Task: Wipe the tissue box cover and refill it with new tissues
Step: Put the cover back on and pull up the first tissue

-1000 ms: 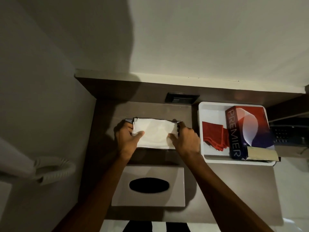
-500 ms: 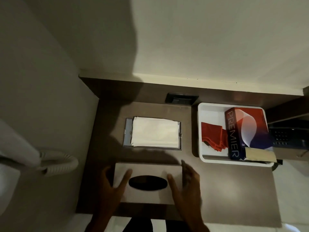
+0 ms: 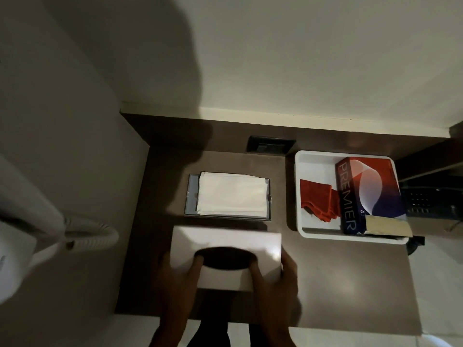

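Dim brown tabletop point(image 3: 325, 284): both hands have left the tissues point(image 3: 231, 194) at centre, left hand point(image 3: 175, 279) and right hand point(image 3: 273, 279) now each closing its grip on the cover point(image 3: 225, 240) below, so capping looks next.

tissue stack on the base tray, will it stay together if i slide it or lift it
The tissue stack looks like loose, unwrapped sheets, so it would probably flop and fan apart when lifted. Its upper edge already sits uneven, so a push likely shifts the top sheets first. Moving the base tray beneath seems safer.
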